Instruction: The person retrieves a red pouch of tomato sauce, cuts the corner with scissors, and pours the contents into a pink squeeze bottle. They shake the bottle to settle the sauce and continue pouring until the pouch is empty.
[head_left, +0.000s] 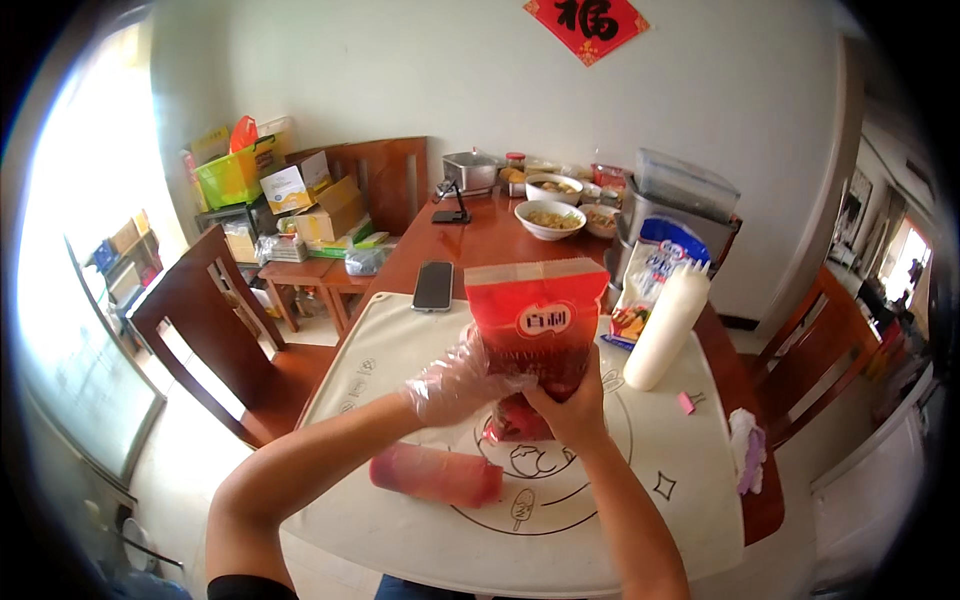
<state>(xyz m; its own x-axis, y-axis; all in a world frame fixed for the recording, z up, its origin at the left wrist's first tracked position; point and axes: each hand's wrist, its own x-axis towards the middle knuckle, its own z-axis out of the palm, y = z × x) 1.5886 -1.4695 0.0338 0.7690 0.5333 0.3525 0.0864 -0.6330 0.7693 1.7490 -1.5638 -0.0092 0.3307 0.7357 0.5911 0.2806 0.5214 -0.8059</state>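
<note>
My left hand (457, 382), in a clear plastic glove, grips the left side of a red tomato sauce pouch (540, 330). My right hand (574, 405), bare, holds the same pouch at its lower right. The pouch is upright above a cream mat (420, 352), its sealed top edge uppermost. Below the hands shows more red plastic packaging (521, 420); whether it belongs to the pouch I cannot tell. Nearer to me, a red-stained translucent bottle (435, 474) lies on its side. To the right, a squeeze bottle (667, 330) with white contents stands capless, its nozzles pointing up.
A blue and white food pouch (649, 277) is behind the squeeze bottle. A pink binder clip (688, 403) and a crumpled cloth (748, 450) lie at right. Beyond the mat are a smartphone (433, 285), a phone stand (452, 210) and bowls of food (550, 219). Wooden chairs (217, 330) flank the table.
</note>
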